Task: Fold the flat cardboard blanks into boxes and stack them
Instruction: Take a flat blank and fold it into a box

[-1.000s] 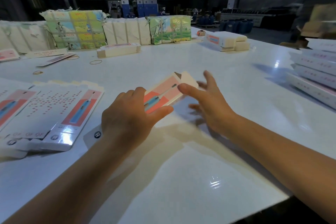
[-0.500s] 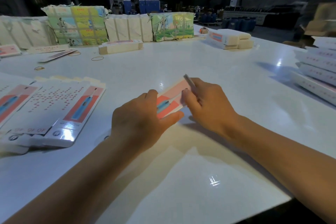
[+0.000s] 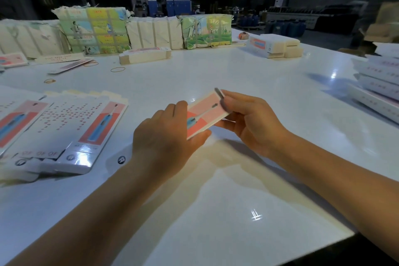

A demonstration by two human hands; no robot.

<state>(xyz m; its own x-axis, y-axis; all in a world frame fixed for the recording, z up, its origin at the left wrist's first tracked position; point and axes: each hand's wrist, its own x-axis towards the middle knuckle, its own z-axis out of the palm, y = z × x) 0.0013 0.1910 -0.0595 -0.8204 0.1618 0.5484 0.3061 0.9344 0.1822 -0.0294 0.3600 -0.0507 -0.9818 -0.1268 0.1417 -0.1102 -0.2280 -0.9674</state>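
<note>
A pink and red box (image 3: 203,114) printed with a blue toothbrush is held just above the white table (image 3: 216,75) at its middle. My left hand (image 3: 166,136) grips its near end, thumb under and fingers over the top. My right hand (image 3: 248,119) holds the far end, its fingers curled round the end flap, which looks blurred. A pile of flat blanks (image 3: 64,127) with the same print lies to the left. Folded boxes are stacked at the right edge (image 3: 380,84).
Wrapped bundles of blanks (image 3: 92,30) line the table's far side, with a short stack of flat blanks (image 3: 144,55) in front of them. Another stack of white boxes (image 3: 274,46) sits far right. Rubber bands (image 3: 117,69) lie loose on the table.
My right hand has gone from open beside the box to curled round its far end flap. The box has lifted a little and turned more level.
</note>
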